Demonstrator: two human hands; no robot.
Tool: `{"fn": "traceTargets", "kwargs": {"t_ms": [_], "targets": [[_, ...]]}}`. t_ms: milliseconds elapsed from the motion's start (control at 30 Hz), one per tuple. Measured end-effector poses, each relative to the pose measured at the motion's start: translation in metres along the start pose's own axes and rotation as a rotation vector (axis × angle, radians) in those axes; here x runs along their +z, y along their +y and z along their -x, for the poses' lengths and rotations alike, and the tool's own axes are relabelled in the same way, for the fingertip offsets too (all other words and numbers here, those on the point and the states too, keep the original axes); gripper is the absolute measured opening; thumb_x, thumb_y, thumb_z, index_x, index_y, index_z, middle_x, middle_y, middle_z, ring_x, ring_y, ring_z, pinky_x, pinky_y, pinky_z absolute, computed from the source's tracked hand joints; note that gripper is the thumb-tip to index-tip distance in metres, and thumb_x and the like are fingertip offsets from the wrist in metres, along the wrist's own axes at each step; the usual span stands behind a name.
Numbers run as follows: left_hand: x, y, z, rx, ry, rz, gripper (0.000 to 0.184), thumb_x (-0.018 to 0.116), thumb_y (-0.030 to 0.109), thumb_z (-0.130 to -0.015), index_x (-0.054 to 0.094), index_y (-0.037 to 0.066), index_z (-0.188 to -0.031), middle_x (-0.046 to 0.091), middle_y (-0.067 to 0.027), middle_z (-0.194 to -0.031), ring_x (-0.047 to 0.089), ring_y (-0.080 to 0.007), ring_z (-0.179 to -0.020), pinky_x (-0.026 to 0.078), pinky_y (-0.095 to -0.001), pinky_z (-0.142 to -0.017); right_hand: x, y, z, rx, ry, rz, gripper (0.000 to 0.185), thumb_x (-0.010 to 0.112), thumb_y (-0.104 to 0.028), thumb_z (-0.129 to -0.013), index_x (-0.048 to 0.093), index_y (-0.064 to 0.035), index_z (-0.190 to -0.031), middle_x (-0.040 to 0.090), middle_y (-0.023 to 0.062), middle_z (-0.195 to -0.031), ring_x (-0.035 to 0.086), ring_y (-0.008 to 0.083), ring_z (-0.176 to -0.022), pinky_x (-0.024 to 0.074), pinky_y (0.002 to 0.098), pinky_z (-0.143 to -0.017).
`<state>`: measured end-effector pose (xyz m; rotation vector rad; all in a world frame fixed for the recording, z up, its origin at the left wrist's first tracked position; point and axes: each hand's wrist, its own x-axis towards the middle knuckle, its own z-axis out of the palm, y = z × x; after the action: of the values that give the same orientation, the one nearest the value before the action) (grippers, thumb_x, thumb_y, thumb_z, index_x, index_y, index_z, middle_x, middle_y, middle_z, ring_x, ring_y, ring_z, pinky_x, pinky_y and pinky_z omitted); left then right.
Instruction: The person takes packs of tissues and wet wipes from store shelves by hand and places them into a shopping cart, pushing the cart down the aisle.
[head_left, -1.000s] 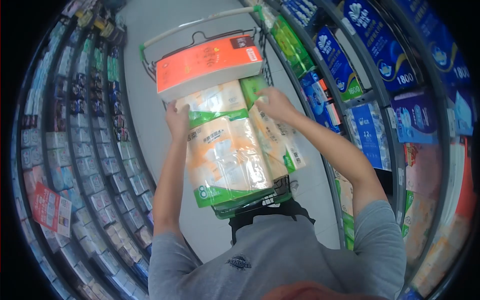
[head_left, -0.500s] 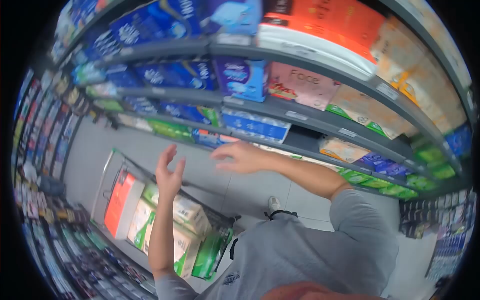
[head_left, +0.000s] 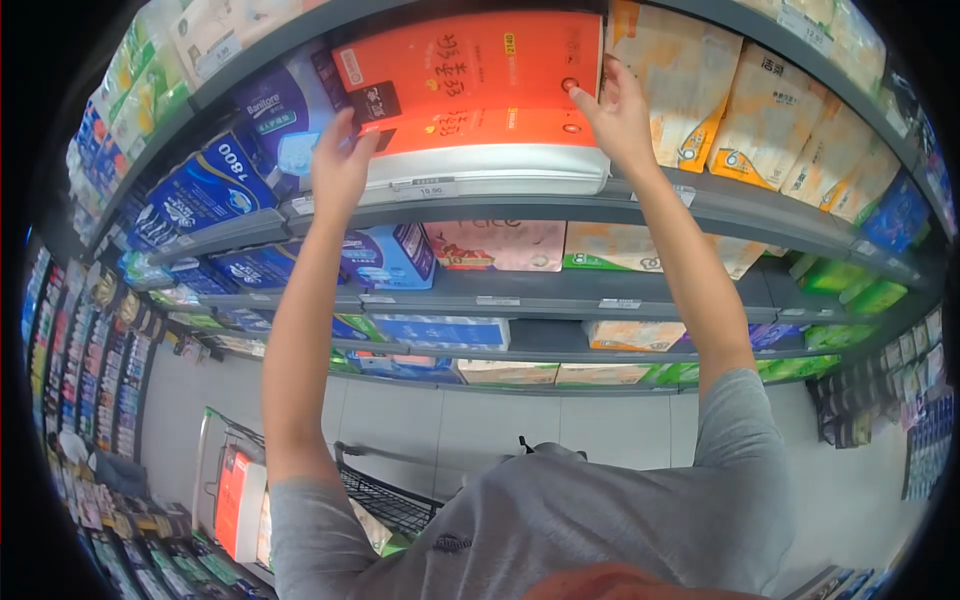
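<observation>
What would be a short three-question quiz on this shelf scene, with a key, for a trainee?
1. Multiple choice. What is between the left hand and the right hand?
A) a pink Face pack
B) an orange-red tissue pack marked 2140
C) a blue 1800 pack
2. True or false. The shopping cart at the lower left holds an orange-red box.
3. Short answer. Which hand is nearer the beige packs marked 6?

Key: 1. B; 2. True; 3. The right hand.
</observation>
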<state>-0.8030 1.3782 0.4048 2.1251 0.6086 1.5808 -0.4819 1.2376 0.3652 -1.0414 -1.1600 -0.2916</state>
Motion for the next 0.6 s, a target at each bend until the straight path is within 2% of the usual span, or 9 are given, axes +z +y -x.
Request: {"fn": "traceTargets", "kwargs": {"t_ms": [33, 133, 200, 267, 367, 433, 467, 533, 600], "targets": [[0.009, -0.010, -0.017, 0.001, 0.010, -0.007, 0.051, 0.067, 0.014, -0.086, 0.050, -0.005, -0.130, 0.060, -0.0212, -0.122, 0.059, -0.0291, -0.114, 0.046, -0.0356, -0.095, 0.002, 0.008, -0.008, 0.032, 0.039, -0.005, 0.060, 0.071, -0.019, -0.079, 0.047, 0.0074, -0.127, 0.056, 0.0229, -0.124, 0.054, 0.0312, -0.117, 0.0420, 0.0376, -0.099], [0.019, -0.030, -0.048, -0.032, 0.075, -0.192, 0.054, 0.066, 0.016, -0.087, 0.046, -0.003, -0.133, 0.061, -0.0181, -0.119, 0.063, -0.0242, -0.105, 0.051, -0.0305, -0.084, 0.005, 0.019, -0.018, 0.162, -0.059, -0.149, 0.063, 0.071, -0.019, -0.079, 0.045, 0.0093, -0.128, 0.052, 0.0252, -0.126, 0.051, 0.0348, -0.119, 0.0416, 0.0388, -0.100], [0.028, -0.038, -0.063, -0.179, 0.007, 0.154, 0.055, 0.063, 0.018, -0.089, 0.043, -0.002, -0.136, 0.061, -0.0162, -0.117, 0.063, -0.0207, -0.096, 0.051, -0.0273, -0.073, 0.011, 0.022, -0.014, 0.106, -0.010, -0.002, 0.061, 0.072, -0.018, -0.079, 0.045, 0.0089, -0.127, 0.051, 0.0255, -0.127, 0.053, 0.0358, -0.117, 0.0439, 0.0398, -0.098], [0.030, -0.049, -0.073, -0.257, 0.048, 0.101, 0.055, 0.060, 0.019, -0.090, 0.042, 0.002, -0.139, 0.062, -0.0141, -0.113, 0.061, -0.0184, -0.092, 0.050, -0.0311, -0.066, 0.016, 0.021, -0.013, 0.048, 0.035, 0.136, 0.059, 0.072, -0.017, -0.078, 0.046, 0.0086, -0.125, 0.050, 0.0259, -0.128, 0.054, 0.0367, -0.114, 0.0462, 0.0408, -0.095], [0.033, -0.066, -0.082, -0.467, 0.127, 0.241, 0.059, 0.056, 0.015, -0.089, 0.036, 0.003, -0.143, 0.062, -0.0127, -0.110, 0.061, -0.0193, -0.091, 0.049, -0.0338, -0.066, 0.014, -0.012, -0.016, 0.196, -0.021, 0.023, 0.061, 0.073, -0.017, -0.077, 0.046, 0.0084, -0.125, 0.048, 0.0267, -0.131, 0.059, 0.0377, -0.105, 0.0500, 0.0434, -0.087], [0.027, -0.067, -0.086, -0.499, 0.068, 0.279, 0.060, 0.054, 0.012, -0.089, 0.033, 0.000, -0.144, 0.061, -0.0141, -0.112, 0.061, -0.0211, -0.093, 0.050, -0.0340, -0.068, 0.011, -0.046, -0.022, 0.582, -0.130, 0.061, 0.055, 0.070, -0.014, -0.080, 0.046, 0.0095, -0.125, 0.060, 0.0192, -0.119, 0.060, 0.0254, -0.109, 0.0465, 0.0337, -0.093], [0.025, -0.068, -0.087, -0.531, 0.004, 0.316, 0.062, 0.051, 0.010, -0.089, 0.029, -0.002, -0.145, 0.060, -0.0154, -0.114, 0.061, -0.0229, -0.095, 0.051, -0.0343, -0.070, 0.013, -0.032, -0.024, 0.580, -0.135, 0.061, 0.055, 0.070, -0.014, -0.080, 0.046, 0.0095, -0.125, 0.060, 0.0192, -0.119, 0.060, 0.0254, -0.109, 0.0465, 0.0337, -0.093], [0.023, -0.074, -0.089, -0.508, 0.000, 0.347, 0.062, 0.050, 0.008, -0.089, 0.028, -0.003, -0.145, 0.059, -0.0164, -0.116, 0.062, -0.0238, -0.097, 0.052, -0.0353, -0.072, 0.020, -0.002, -0.026, 0.216, 0.018, -0.020, 0.055, 0.073, -0.017, -0.074, 0.052, 0.0076, -0.118, 0.062, 0.0227, -0.110, 0.064, 0.0320, -0.092, 0.0510, 0.0395, -0.083], [0.021, -0.070, -0.085, -0.485, -0.009, 0.377, 0.062, 0.048, 0.006, -0.088, 0.027, -0.003, -0.146, 0.058, -0.0174, -0.117, 0.062, -0.0247, -0.098, 0.053, -0.0364, -0.074, 0.024, 0.004, -0.025, 0.210, 0.077, 0.006, 0.053, 0.073, -0.018, -0.074, 0.054, 0.0076, -0.117, 0.064, 0.0214, -0.105, 0.064, 0.0306, -0.093, 0.0507, 0.0383, -0.084]]}}
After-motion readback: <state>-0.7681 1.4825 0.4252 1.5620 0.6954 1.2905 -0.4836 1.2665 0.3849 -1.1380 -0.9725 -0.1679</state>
